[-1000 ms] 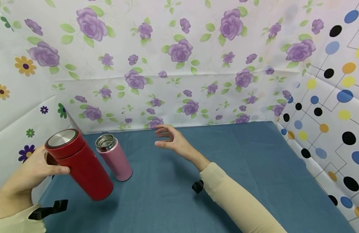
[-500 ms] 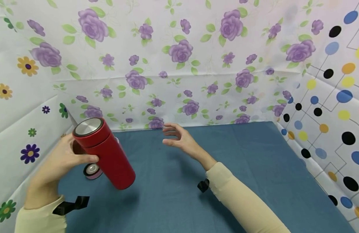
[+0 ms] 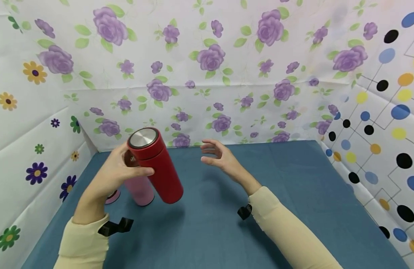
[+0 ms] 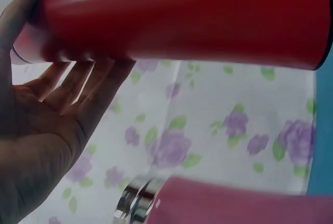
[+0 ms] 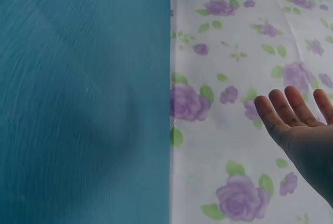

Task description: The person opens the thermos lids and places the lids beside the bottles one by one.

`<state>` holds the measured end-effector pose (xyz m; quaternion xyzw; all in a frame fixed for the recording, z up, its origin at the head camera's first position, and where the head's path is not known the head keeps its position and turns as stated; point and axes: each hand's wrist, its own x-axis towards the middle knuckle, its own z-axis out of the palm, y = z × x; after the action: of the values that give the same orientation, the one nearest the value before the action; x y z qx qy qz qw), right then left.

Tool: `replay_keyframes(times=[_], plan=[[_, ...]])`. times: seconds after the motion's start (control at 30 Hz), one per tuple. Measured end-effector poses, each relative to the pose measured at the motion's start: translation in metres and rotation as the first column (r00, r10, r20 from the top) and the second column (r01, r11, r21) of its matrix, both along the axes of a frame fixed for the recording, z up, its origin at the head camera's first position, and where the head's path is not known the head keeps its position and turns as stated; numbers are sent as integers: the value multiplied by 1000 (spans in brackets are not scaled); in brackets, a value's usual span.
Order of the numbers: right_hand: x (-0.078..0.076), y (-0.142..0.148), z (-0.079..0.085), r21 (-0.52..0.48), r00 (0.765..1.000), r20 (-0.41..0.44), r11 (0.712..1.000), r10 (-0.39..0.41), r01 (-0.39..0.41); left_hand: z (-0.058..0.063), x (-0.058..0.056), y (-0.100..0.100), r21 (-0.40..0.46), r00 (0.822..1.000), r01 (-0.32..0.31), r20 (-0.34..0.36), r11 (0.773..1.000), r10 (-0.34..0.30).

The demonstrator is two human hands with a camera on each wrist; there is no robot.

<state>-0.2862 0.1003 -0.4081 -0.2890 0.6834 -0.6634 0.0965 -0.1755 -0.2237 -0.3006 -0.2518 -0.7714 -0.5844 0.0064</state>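
In the head view my left hand (image 3: 114,172) grips a red thermos bottle (image 3: 163,173) near its steel-topped lid, thumb across the front. The bottle tilts, its base toward the lower right, held above the table with a shadow beneath. Behind it stands a pink thermos bottle (image 3: 139,190), partly hidden by the hand and the red bottle. In the left wrist view its bare metal neck (image 4: 138,200) shows. A small pink lid (image 3: 113,197) lies beside it, mostly covered by my left wrist. My right hand (image 3: 220,158) hovers with loosely bent fingers, holding nothing.
A blue cloth covers the table (image 3: 207,231). Behind it rises a floral sheet (image 3: 193,112), with a dotted sheet (image 3: 378,157) along the right and a flowered sheet (image 3: 25,201) along the left. Black straps hang at both wrists.
My left hand has carried the red thermos bottle to the right, passing in front of the pink bottle. My right hand has drifted slightly right, still holding nothing.
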Motion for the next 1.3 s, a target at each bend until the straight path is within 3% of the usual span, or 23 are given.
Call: replay_keyframes(times=[0.23, 0.57, 0.83, 1.1, 1.3], plan=[[-6, 20, 2, -7, 1000, -7, 1000, -27, 27, -8, -14, 34, 23, 996, -7, 84, 1000, 5], [-9, 42, 4, -10, 999, 8, 999, -40, 40, -17, -36, 69, 37, 999, -7, 46, 999, 6], [-8, 54, 5, 0, 998, -4, 998, -61, 61, -26, -43, 88, 61, 998, 23, 65, 998, -27], [-6, 62, 6, 1, 997, -1, 997, -73, 73, -38, -46, 102, 84, 999, -30, 45, 996, 26], [-7, 68, 8, -11, 997, -4, 997, -79, 79, -48, -47, 111, 108, 995, -50, 87, 993, 41]])
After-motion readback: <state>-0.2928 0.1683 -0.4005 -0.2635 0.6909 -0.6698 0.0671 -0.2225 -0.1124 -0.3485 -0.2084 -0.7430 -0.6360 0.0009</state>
